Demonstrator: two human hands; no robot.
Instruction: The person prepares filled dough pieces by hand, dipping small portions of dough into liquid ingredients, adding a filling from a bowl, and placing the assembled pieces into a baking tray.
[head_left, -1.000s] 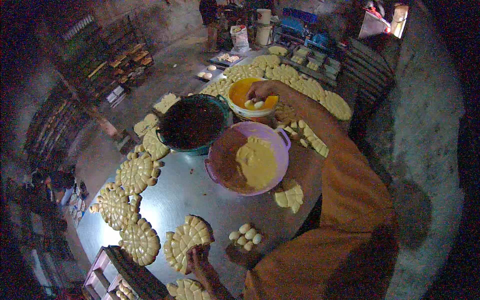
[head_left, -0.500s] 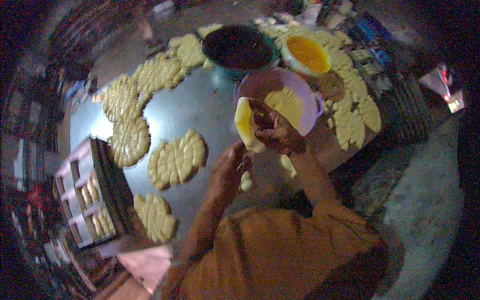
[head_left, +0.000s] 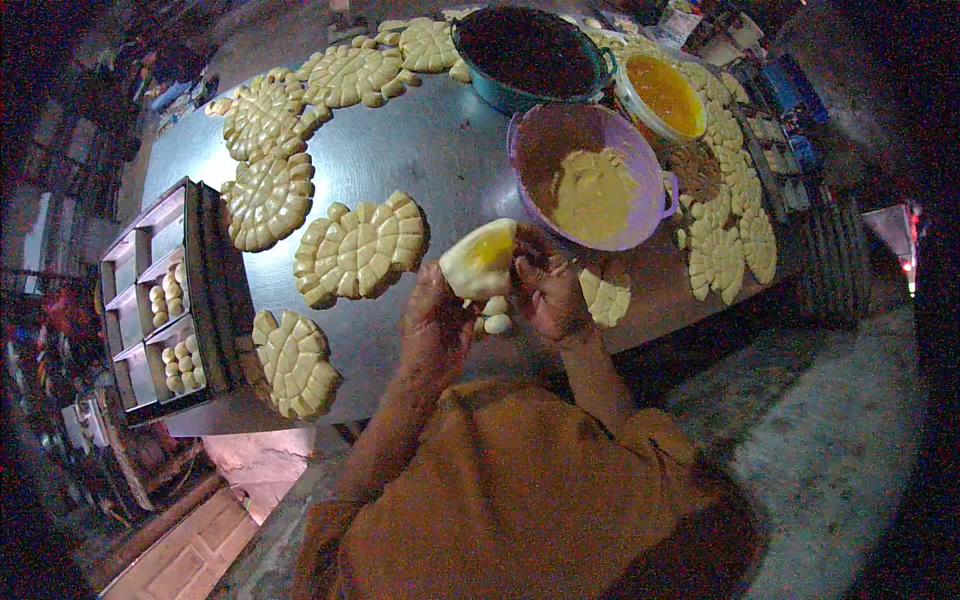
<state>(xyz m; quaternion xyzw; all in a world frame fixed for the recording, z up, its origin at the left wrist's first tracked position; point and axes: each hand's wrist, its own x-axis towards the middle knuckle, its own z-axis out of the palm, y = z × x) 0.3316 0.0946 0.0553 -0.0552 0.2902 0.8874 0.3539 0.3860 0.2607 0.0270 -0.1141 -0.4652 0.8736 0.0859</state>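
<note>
Between my two hands is a flattened piece of white dough (head_left: pixel 466 272) with a yellow filling (head_left: pixel 494 243) on its upper face. My left hand (head_left: pixel 432 318) grips the dough's left and lower edge with closed fingers. On the other side, my right hand (head_left: pixel 553 292) has its fingers curled at the dough's right edge; its fingertips are dark and partly hidden. Below the dough, small round dough balls (head_left: pixel 497 323) show by my left fingers. Just beyond my right hand stands a purple basin (head_left: pixel 521 180) with pale yellow paste (head_left: pixel 590 197) in it.
Scored rounds of dough (head_left: pixel 360 248) lie along the table's left and far sides, more (head_left: pixel 715 262) at the right. A teal basin (head_left: pixel 480 92) with dark contents and a white tub (head_left: pixel 630 102) of orange-yellow filling stand behind. At left, a compartment tray (head_left: pixel 128 362) holds dough balls.
The view has shifted, so the table's things sit further right and higher. The dough has been turned and spread wider, its filling now facing up, and my hands are further apart.
</note>
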